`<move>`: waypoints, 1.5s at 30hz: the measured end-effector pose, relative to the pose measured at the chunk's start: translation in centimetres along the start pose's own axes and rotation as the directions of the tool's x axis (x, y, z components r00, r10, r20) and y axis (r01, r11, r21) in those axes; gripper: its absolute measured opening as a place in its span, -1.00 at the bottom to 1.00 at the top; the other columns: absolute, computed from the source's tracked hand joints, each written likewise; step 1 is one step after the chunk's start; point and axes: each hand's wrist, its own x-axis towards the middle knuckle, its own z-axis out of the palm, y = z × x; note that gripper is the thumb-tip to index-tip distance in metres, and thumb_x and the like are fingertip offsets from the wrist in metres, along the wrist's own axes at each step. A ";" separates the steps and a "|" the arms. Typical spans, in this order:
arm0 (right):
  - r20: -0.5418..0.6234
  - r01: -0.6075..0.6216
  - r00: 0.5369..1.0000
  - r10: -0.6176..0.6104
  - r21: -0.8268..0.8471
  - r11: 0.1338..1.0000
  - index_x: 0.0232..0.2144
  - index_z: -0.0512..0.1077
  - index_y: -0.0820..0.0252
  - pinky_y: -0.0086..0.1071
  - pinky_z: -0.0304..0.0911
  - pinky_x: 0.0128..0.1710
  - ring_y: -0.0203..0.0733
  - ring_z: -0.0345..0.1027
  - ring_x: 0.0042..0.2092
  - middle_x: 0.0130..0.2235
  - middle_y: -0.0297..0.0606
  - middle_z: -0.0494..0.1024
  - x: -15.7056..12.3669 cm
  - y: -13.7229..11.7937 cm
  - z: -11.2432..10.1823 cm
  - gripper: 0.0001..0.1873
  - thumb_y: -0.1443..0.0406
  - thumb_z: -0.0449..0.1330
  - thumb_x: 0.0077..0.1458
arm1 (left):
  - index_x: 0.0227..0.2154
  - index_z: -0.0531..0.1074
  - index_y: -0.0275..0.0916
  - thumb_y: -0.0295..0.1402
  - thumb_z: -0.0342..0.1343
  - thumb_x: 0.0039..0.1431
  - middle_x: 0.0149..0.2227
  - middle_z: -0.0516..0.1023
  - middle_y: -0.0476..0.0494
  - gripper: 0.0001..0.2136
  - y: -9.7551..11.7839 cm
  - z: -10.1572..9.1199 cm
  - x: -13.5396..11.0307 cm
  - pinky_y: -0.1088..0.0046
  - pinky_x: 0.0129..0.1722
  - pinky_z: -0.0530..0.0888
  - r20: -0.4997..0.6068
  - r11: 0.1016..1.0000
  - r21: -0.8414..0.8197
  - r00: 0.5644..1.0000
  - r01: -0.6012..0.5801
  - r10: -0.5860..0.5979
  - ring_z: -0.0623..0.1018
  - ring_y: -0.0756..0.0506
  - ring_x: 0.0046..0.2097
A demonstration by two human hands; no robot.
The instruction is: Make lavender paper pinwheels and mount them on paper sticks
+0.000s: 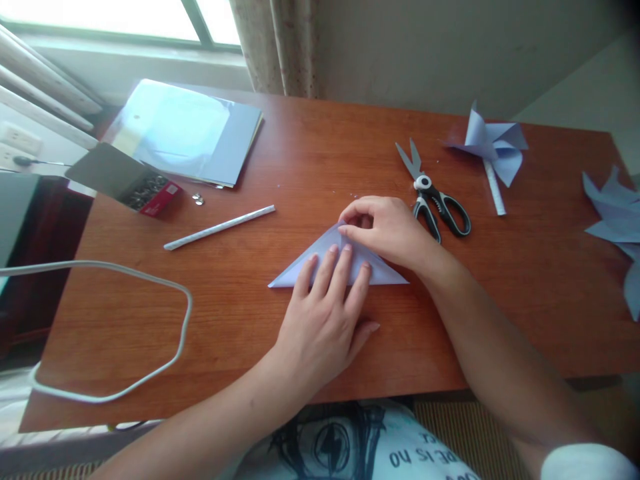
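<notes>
A sheet of white paper (295,275), folded into a triangle, lies on the wooden table with its long edge toward me and its peak pointing away. My left hand (325,313) rests flat across its middle, fingers spread and pressing it down. At the peak, my right hand (383,227) pinches the paper between thumb and forefinger; the exact tip is partly hidden by these fingers. Just beyond my right hand lie scissors (425,183) with black and white handles, their blades slightly apart.
Left of the paper is a rolled paper stick (220,227). An opened box of metal pins (150,192), several loose pins (199,199) and a folder (215,153) lie farther left. A white cable (187,313) loops at the left. Paper pinwheels (493,143) lie right.
</notes>
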 end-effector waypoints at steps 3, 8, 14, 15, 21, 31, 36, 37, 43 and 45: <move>0.003 -0.007 1.000 0.007 0.000 1.000 -0.37 0.62 0.20 -0.40 0.24 -0.36 -0.26 0.42 -0.38 -0.39 -0.32 0.63 0.0 0.2 0.0 -0.94 0.36 0.31 0.06 | 0.32 0.22 -0.36 -0.05 0.06 0.29 0.40 0.12 -0.51 -0.34 0.0 0.0 0.1 -0.11 0.36 0.07 -0.003 1.000 0.003 1.000 0.006 -0.006 0.12 -0.44 0.42; 0.018 -0.003 1.000 0.003 -0.009 1.000 -0.38 0.63 0.20 -0.39 0.25 -0.34 -0.24 0.45 -0.35 -0.38 -0.31 0.64 0.0 0.2 0.0 -0.93 0.38 0.31 0.06 | 0.32 0.22 -0.37 -0.05 0.06 0.30 0.41 0.12 -0.51 -0.34 0.0 0.1 0.1 -0.12 0.37 0.06 -0.004 1.000 0.010 1.000 0.006 -0.006 0.12 -0.44 0.42; 0.018 0.023 1.000 -0.023 0.009 1.000 -0.39 0.64 0.20 -0.38 0.25 -0.32 -0.23 0.47 -0.32 -0.36 -0.30 0.65 0.1 0.3 -0.1 -0.90 0.39 0.29 0.09 | 0.33 0.21 -0.37 -0.06 0.04 0.31 0.40 0.12 -0.51 -0.35 0.0 0.0 0.3 -0.13 0.36 0.07 -0.001 1.000 0.009 1.000 0.009 -0.009 0.12 -0.44 0.42; 0.018 0.024 1.000 -0.024 0.008 1.000 -0.39 0.64 0.20 -0.38 0.25 -0.31 -0.23 0.47 -0.32 -0.36 -0.30 0.65 0.1 0.3 -0.1 -0.90 0.40 0.29 0.09 | 0.33 0.21 -0.37 -0.06 0.03 0.31 0.40 0.13 -0.51 -0.35 0.0 0.0 0.3 -0.13 0.36 0.07 -0.003 1.000 0.007 1.000 0.011 -0.011 0.12 -0.44 0.42; 0.019 0.036 0.999 -0.037 0.025 0.999 -0.39 0.64 0.20 -0.38 0.26 -0.30 -0.22 0.48 -0.31 -0.36 -0.30 0.65 0.1 0.4 0.0 -0.88 0.41 0.28 0.10 | 0.33 0.21 -0.36 -0.06 0.01 0.33 0.40 0.13 -0.50 -0.36 0.0 -0.1 0.5 -0.14 0.37 0.06 0.002 1.000 -0.004 1.000 0.024 -0.024 0.11 -0.43 0.42; -0.006 0.017 1.000 -0.017 0.023 1.000 -0.36 0.63 0.19 -0.40 0.24 -0.36 -0.26 0.44 -0.37 -0.39 -0.34 0.64 0.0 0.5 0.1 -0.90 0.40 0.29 0.06 | 0.34 0.20 -0.35 -0.06 0.01 0.32 0.41 0.12 -0.49 -0.36 0.0 -0.1 0.5 -0.14 0.37 0.06 0.006 1.000 0.001 1.000 0.029 -0.029 0.11 -0.43 0.43; -0.001 0.004 1.000 -0.004 0.045 0.999 -0.39 0.63 0.17 -0.39 0.25 -0.35 -0.25 0.45 -0.36 -0.40 -0.34 0.65 -0.1 0.5 0.1 -0.90 0.38 0.29 0.06 | 0.33 0.21 -0.35 -0.09 -0.03 0.35 0.40 0.14 -0.48 -0.40 0.1 -0.2 0.4 -0.14 0.37 0.07 0.004 1.000 0.007 1.000 0.027 -0.027 0.13 -0.43 0.42; 0.005 0.006 1.000 -0.006 0.051 0.999 -0.39 0.64 0.17 -0.38 0.26 -0.34 -0.24 0.46 -0.35 -0.39 -0.33 0.65 -0.1 0.4 0.1 -0.90 0.39 0.29 0.07 | 0.33 0.22 -0.34 -0.10 -0.03 0.36 0.40 0.15 -0.47 -0.41 0.1 -0.2 0.3 -0.14 0.37 0.07 -0.004 1.000 0.010 1.000 0.026 -0.026 0.14 -0.43 0.42; 0.034 0.024 0.999 -0.027 0.074 0.997 -0.38 0.65 0.19 -0.38 0.29 -0.30 -0.22 0.50 -0.31 -0.35 -0.31 0.67 -0.2 0.3 -0.2 -0.90 0.40 0.30 0.09 | 0.32 0.21 -0.37 -0.23 0.01 0.35 0.39 0.16 -0.48 -0.45 0.8 0.2 -0.4 -0.13 0.37 0.05 -0.075 0.998 0.052 0.997 -0.032 0.035 0.09 -0.44 0.43; 0.041 0.025 0.999 -0.029 0.076 0.997 -0.37 0.65 0.19 -0.39 0.30 -0.29 -0.23 0.50 -0.31 -0.34 -0.31 0.67 -0.1 0.4 -0.2 -0.89 0.41 0.30 0.09 | 0.32 0.22 -0.39 -0.26 0.03 0.34 0.40 0.14 -0.49 -0.45 1.0 0.4 -0.6 -0.13 0.37 0.03 -0.109 0.995 0.072 0.991 -0.064 0.072 0.08 -0.45 0.43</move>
